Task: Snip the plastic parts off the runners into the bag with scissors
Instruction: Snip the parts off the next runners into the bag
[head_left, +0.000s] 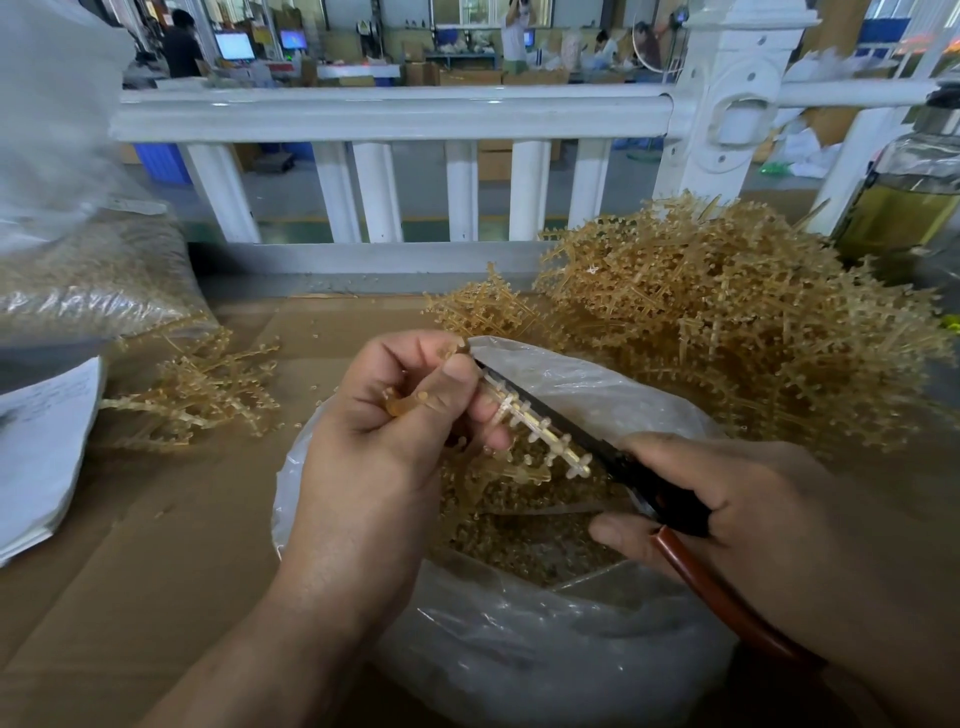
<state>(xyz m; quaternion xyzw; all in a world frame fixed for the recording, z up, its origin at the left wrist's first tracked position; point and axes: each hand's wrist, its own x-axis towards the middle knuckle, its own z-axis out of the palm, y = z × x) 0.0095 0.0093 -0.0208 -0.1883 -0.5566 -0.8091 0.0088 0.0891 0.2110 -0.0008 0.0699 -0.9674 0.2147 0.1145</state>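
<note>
My left hand (387, 431) pinches a pale amber plastic runner (540, 434) with small parts along it, tilted over the open clear plastic bag (519, 649). My right hand (753, 519) grips black scissors (597, 447) with a brown handle loop; the blades lie along the runner's far side. Several snipped amber parts (524, 540) fill the bag's bottom. A big heap of uncut runners (727, 322) lies behind the bag to the right.
A smaller pile of runners (202, 384) lies on the cardboard surface (156, 545) at left. A large filled plastic bag (88, 270) and papers (36, 452) sit far left. A white railing (389, 114) runs behind; a glass bottle (904, 192) stands at right.
</note>
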